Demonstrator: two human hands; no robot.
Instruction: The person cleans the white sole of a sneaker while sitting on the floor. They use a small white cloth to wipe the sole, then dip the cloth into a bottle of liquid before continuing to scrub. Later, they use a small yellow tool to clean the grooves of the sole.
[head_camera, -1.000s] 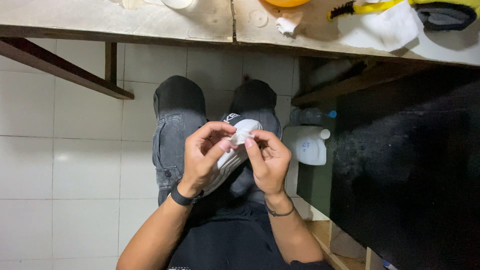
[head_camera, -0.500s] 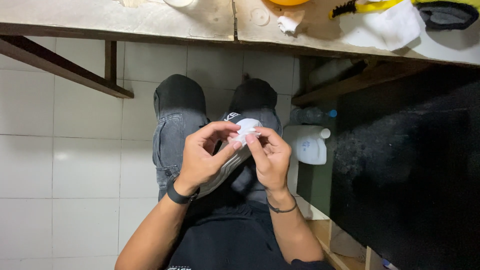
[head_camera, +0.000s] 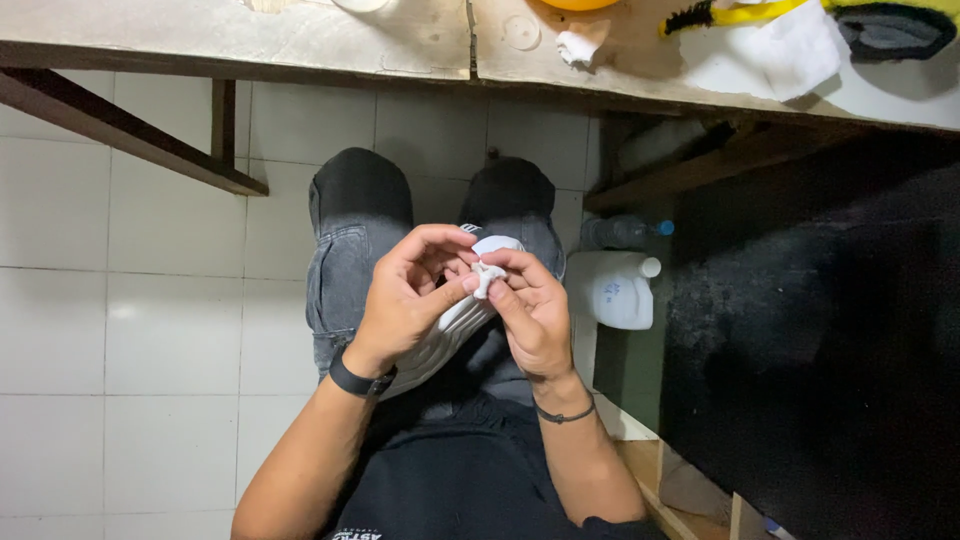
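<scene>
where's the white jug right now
In the head view, the white jug stands on the floor to the right of the right hand, under the wooden bench.

Evenly lit from above, bright on the white floor tiles (head_camera: 130, 330) with soft sheen. Deep, grainy shadow at right under the bench (head_camera: 300, 40). Hands and shoe sharp enough; slight wide-angle bending of edges toward the corners.
</scene>
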